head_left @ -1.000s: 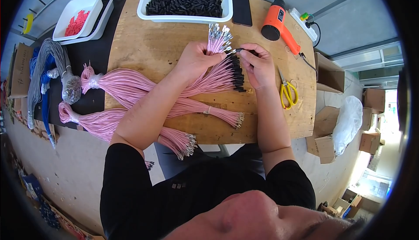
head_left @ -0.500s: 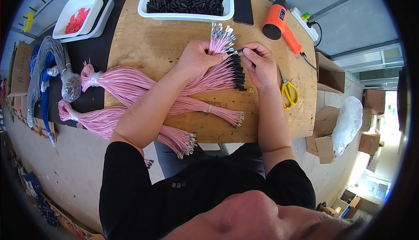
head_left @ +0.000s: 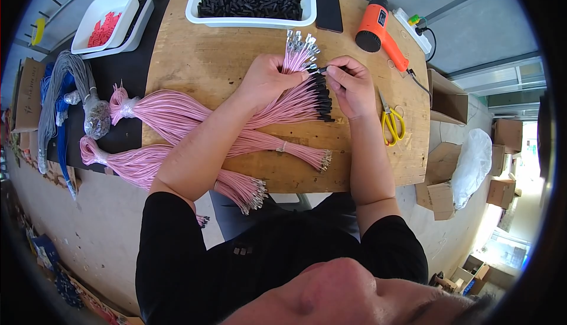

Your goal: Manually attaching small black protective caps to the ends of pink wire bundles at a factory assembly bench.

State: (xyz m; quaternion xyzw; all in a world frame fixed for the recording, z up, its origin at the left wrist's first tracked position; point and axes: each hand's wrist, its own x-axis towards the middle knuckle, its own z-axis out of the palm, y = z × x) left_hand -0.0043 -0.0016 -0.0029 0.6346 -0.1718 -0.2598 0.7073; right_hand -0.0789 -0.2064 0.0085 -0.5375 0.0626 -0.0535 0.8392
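My left hand (head_left: 269,81) is closed around a bundle of pink wires (head_left: 288,103), thumb pressed near the ends. Bare metal terminals (head_left: 301,46) fan out above that thumb. Below it, many of the wire ends wear black sleeves (head_left: 324,101) in a row. Between thumb and fingertips, my right hand (head_left: 352,88) pinches a small black sleeve (head_left: 323,70) at the end of one wire, close to my left thumb. How far the sleeve covers the terminal is too small to tell.
A white tub (head_left: 192,15) of black sleeves and a dark phone (head_left: 329,10) lie at the back. Rightward are an orange heat gun (head_left: 373,28), power strip (head_left: 413,29) and yellow scissors (head_left: 390,125). More pink bundles (head_left: 171,109), grey wires (head_left: 66,71) and a tray (head_left: 127,6) lie left.
The black sleeve in my right fingers has shifted slightly left, closer to my left thumb. My left hand keeps its hold on the wires.
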